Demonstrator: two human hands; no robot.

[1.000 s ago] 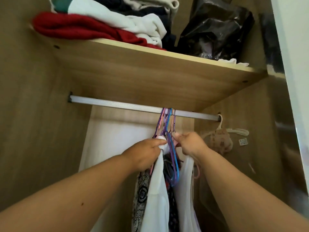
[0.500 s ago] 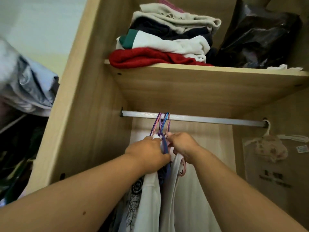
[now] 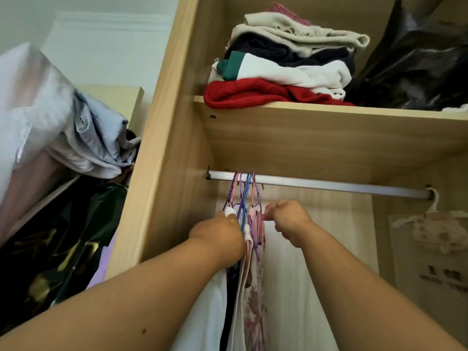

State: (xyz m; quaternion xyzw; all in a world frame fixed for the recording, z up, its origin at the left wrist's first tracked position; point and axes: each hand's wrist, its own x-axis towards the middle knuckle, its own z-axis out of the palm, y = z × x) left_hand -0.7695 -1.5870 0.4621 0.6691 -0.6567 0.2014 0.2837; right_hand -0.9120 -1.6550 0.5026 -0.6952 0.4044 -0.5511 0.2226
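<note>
A bunch of coloured hangers [image 3: 242,191], purple, blue and pink, hooks over the metal rail [image 3: 329,185] near its left end inside a wooden wardrobe. A white garment [image 3: 210,315] and a pink floral garment [image 3: 253,300] hang from them. My left hand [image 3: 220,236] grips the bunch just below the hooks, fingers curled round hangers and cloth. My right hand [image 3: 288,221] is at the bunch's right side, fingers curled, fingertips pinching the edge of the pink hanger.
The shelf [image 3: 329,127] above the rail carries folded clothes [image 3: 278,72] and a black plastic bag [image 3: 417,64]. A white hanger with a small garment [image 3: 435,224] hangs at the rail's right end. Bundled pale cloth [image 3: 76,138] and a dark bag [image 3: 50,249] lie left of the wardrobe.
The bunch of hangers has slid left along the rail, with both hands. The view has swung left. My right hand now sits a little to the right of the bunch.
</note>
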